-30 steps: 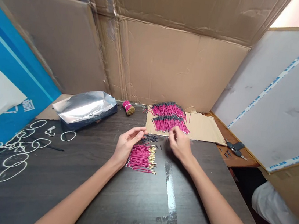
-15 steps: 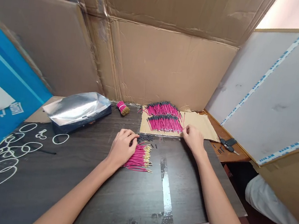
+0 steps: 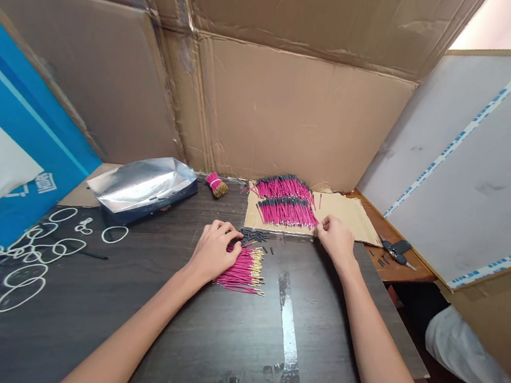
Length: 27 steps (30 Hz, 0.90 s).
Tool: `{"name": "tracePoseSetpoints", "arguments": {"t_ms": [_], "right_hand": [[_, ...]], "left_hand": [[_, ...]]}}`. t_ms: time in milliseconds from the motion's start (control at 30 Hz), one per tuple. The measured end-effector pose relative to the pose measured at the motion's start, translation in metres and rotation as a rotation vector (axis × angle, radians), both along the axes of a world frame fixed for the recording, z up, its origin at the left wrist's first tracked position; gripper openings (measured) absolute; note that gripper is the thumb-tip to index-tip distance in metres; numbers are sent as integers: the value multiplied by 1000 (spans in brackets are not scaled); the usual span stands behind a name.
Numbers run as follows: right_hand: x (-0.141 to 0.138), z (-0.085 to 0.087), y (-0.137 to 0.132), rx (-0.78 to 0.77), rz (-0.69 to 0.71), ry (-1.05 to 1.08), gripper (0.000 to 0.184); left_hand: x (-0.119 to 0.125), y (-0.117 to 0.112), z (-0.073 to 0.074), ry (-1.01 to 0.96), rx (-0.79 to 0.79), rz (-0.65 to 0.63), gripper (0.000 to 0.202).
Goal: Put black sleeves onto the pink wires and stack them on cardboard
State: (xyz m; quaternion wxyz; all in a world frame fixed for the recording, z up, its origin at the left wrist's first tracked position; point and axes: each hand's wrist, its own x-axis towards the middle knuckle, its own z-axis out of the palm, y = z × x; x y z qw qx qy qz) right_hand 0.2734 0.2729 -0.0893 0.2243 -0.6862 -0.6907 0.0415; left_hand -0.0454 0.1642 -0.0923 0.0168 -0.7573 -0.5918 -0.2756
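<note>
My left hand (image 3: 215, 250) rests over the left part of a loose row of pink wires (image 3: 244, 271) with bare gold-coloured ends. Its fingers curl down beside a small pile of black sleeves (image 3: 253, 236); what the fingertips pinch is hidden. At the right end of the nearer row of black-tipped pink wires (image 3: 286, 213), my right hand (image 3: 335, 236) has thumb and forefinger closed on a pink wire end. Behind that row lies a second row of black-tipped wires (image 3: 284, 187), both on a cardboard sheet (image 3: 352, 214).
A pink wire bundle (image 3: 216, 185) lies at the back, beside a silver foil bag (image 3: 146, 186). White rubber bands (image 3: 29, 261) are scattered at the left. Keys (image 3: 397, 251) lie on the brown surface at the right. Cardboard walls (image 3: 286, 107) stand behind the dark table (image 3: 196, 342).
The view has shifted slightly, so everything sits a little further right. My left fingers have moved slightly at the black sleeves; my right hand stays at the wire row's end.
</note>
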Motion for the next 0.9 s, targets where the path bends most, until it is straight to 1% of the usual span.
{"name": "tracePoseSetpoints", "arguments": {"t_ms": [67,133,200,300,333,367,433,500,700,767,900], "right_hand": [[-4,1,-2,22,21,36,8],[-12,2,-7,62,119,83,6],[-26,2,-16,94,303,133,7],[-51,2,-35,108,611,143,8],[-58,3,-41,107,685,123,7],[-65,3,-47,105,728,106,6],[-75,2,-55,91,768,73,5],[-80,2,-59,73,772,40,5],[-78,1,-60,53,776,-43,4],[-78,2,-62,61,808,-66,3],[-81,1,-65,50,867,-98,8]], "left_hand": [[0,-1,3,-3,-51,29,22],[-1,-1,7,-9,-70,50,23],[-2,-2,9,-23,-77,52,22],[-4,-2,11,-32,-98,10,20],[-3,-2,10,-26,-101,-13,19],[-3,-2,10,-16,-101,-37,19],[-1,-2,8,4,-100,-81,19],[2,-2,7,12,-98,-111,19],[5,-3,8,1,-122,-172,15],[5,-3,9,-7,-151,-187,15],[5,-3,8,-44,-187,-212,16]]}}
